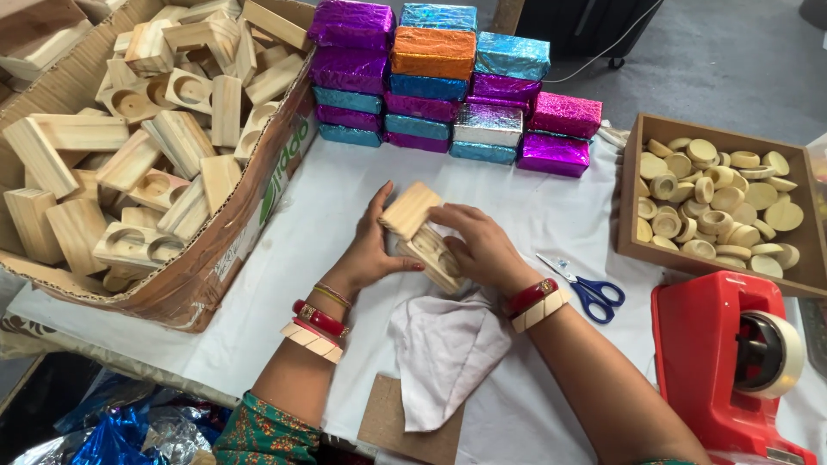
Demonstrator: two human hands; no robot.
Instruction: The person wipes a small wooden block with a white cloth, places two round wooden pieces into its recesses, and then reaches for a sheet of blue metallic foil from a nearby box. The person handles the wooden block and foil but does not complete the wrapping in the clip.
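Observation:
My left hand (372,245) and my right hand (482,248) meet over the white table cover (310,258), both gripping pale wooden blocks. The upper wooden block (410,209) is plain and tilted. Under it lies a second wooden block (433,255) with round hollows, partly hidden by my right fingers. A white cloth (444,349) lies crumpled just below my hands. Both wrists wear red and cream bangles.
A big cardboard box (250,215) of wooden blocks fills the left. Foil-wrapped packets (448,77) in purple, blue, orange and silver are stacked at the back. A wooden tray (633,189) of round wooden pieces stands right. Blue-handled scissors (586,288), a red tape dispenser (719,362) and a cardboard piece (388,422) lie near.

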